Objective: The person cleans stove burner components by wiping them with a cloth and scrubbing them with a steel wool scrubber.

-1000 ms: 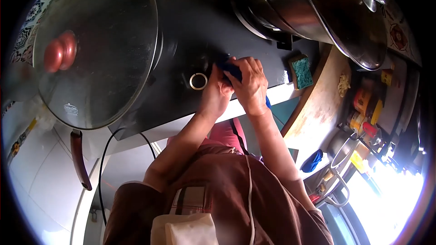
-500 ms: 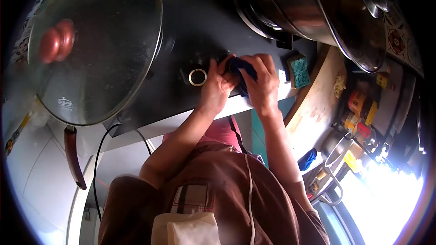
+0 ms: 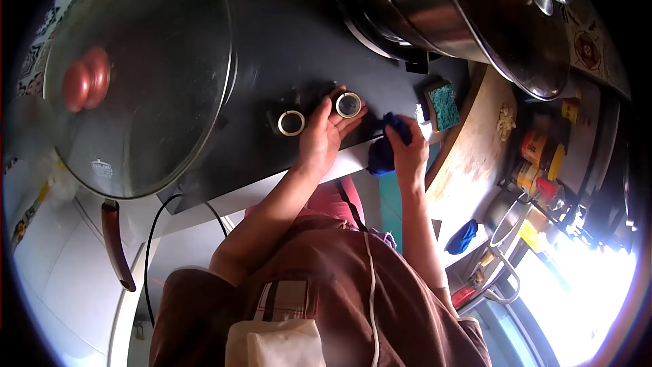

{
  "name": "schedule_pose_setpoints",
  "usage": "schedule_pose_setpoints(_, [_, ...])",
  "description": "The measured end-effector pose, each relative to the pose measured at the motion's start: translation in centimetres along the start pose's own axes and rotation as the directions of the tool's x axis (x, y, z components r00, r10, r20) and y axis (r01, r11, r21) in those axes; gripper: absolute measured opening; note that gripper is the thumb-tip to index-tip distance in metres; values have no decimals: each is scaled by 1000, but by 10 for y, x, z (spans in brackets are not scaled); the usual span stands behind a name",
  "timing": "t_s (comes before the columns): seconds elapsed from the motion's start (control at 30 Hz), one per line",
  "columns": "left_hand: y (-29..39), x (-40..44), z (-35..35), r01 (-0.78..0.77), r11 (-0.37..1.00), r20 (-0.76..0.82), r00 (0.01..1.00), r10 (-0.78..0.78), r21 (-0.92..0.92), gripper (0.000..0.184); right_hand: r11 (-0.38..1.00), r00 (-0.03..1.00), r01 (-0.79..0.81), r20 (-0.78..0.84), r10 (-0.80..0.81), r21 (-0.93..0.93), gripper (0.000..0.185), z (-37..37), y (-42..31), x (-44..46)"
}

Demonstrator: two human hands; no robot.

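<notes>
My left hand (image 3: 319, 139) is over the black stove top, fingers bent around a round, knob-like piece with a pale metal rim (image 3: 348, 105). Its rimmed face points up at me, and part of my fingers is hidden behind it. A similar metal-rimmed round piece (image 3: 291, 123) sits on the stove top just left of that hand. At the front edge, my right hand (image 3: 411, 153) grips a bunched dark blue cloth (image 3: 390, 149), part of which hangs over the edge. The cloth is apart from the piece in my left hand.
A large glass lid with a red knob (image 3: 85, 78) covers a long-handled pan at left. Pots (image 3: 441, 13) stand on the burner at upper right. A green sponge (image 3: 444, 105) lies beside a wooden board (image 3: 468, 143). A black cable (image 3: 151, 251) hangs below the stove.
My right hand has moved right and toward me with the blue cloth, away from my left hand. The rimmed piece in my left hand is now uncovered.
</notes>
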State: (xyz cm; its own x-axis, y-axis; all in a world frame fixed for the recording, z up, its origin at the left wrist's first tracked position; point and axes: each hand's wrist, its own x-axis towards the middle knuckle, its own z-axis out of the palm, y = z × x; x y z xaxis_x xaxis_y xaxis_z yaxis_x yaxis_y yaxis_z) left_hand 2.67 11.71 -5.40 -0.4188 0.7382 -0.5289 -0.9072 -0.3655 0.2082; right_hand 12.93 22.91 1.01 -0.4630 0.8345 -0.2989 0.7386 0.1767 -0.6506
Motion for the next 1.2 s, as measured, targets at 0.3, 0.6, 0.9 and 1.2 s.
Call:
schedule_pose_setpoints(0.3, [-8,-1,3,-116,965,-9,993,121,237,47,901,793,433,492,-360,-38,29,28,-63,71])
schedule_pose_setpoints(0.6, [-10,1,-6,-100,977,-37,993,109,187,50,893,826,450,384,-414,-6,24,35,-51,70])
schedule_pose_setpoints(0.9, [-12,0,-3,-106,975,-55,991,119,195,45,947,933,310,219,-286,-84,23,32,-41,50])
schedule_pose_setpoints(1.2, [-9,-2,3,-122,957,-82,986,148,263,48,993,990,107,102,-102,-46,21,34,-44,27])
